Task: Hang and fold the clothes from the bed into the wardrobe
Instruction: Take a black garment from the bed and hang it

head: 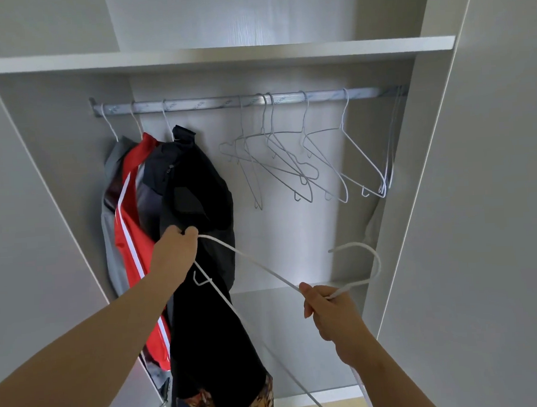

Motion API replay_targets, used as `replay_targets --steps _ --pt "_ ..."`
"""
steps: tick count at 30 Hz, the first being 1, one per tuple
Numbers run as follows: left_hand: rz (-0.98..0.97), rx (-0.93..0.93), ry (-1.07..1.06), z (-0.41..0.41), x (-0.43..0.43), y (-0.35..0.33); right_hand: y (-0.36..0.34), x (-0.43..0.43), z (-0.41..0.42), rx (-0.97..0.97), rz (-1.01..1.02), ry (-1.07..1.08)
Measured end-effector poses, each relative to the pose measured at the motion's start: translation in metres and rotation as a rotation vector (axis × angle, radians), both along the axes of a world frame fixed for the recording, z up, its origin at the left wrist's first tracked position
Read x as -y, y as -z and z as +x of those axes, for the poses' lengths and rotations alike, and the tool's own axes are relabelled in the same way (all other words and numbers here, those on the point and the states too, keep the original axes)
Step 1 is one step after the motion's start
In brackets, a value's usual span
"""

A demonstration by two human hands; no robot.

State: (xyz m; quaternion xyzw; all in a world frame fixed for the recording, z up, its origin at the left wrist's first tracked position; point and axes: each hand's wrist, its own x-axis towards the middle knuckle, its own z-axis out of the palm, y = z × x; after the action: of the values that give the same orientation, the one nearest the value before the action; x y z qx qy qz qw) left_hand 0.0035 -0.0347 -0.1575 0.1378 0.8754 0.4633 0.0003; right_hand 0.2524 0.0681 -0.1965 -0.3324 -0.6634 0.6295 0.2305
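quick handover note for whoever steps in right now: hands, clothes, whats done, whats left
Left hand grips one shoulder end of the white hanger together with the black garment, which hangs down from it.
Right hand grips the hanger's neck, hook up.
Done: three hung clothes (grey, red, black) sit at the left end of the rail.
Left: settle the black garment on the hanger and hook it on the rail, near the empty hangers. The bed is out of view, so remaining clothes are unknown.
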Motion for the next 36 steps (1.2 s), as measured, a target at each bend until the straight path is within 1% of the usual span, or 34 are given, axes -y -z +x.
replay_targets --steps 3,4,5,7,11,15,17,22,24,26,30,32,34,36 --pt "-0.185 -0.248 0.121 0.017 0.0 0.003 -0.006 0.001 -0.003 0.073 0.04 -0.038" --pt "-0.22 -0.305 0.177 0.024 -0.002 0.004 -0.007 0.002 -0.006 0.096 0.074 -0.047" --pt "-0.227 -0.324 0.221 0.032 -0.004 0.006 -0.008 0.005 -0.008 0.109 0.098 -0.048" --pt "-0.2 -0.306 0.264 0.043 -0.005 0.005 -0.009 0.009 -0.011 0.107 0.099 -0.043" --pt "-0.174 -0.26 0.349 0.064 -0.005 0.003 -0.007 0.014 -0.015 0.088 0.029 -0.025" --pt "-0.181 -0.309 0.544 0.089 -0.01 0.007 -0.005 0.021 -0.023 0.111 0.057 -0.041" --pt "-0.154 -0.309 0.591 0.092 -0.014 0.008 -0.003 0.023 -0.024 0.091 0.037 -0.032" --pt "-0.084 -0.205 0.554 0.066 -0.003 0.001 -0.008 0.01 -0.017 0.093 0.06 -0.04" --pt "-0.09 -0.155 0.492 0.05 0.004 -0.005 -0.011 0.001 -0.011 0.083 0.057 -0.027" --pt "-0.088 -0.133 0.412 0.037 0.008 -0.01 -0.012 -0.005 -0.005 0.047 0.006 -0.016" --pt "-0.054 -0.232 0.245 0.022 0.009 -0.019 -0.013 -0.005 -0.002 -0.009 -0.134 -0.092" --pt "-0.03 -0.271 0.207 0.021 0.008 -0.024 -0.015 -0.004 -0.002 -0.027 -0.19 -0.143" --pt "-0.073 -0.328 0.239 0.026 0.004 -0.025 -0.018 -0.003 -0.003 -0.027 -0.222 -0.178" --pt "-0.21 -0.406 0.376 0.032 0.0 -0.026 -0.018 -0.003 -0.004 -0.017 -0.255 -0.203"
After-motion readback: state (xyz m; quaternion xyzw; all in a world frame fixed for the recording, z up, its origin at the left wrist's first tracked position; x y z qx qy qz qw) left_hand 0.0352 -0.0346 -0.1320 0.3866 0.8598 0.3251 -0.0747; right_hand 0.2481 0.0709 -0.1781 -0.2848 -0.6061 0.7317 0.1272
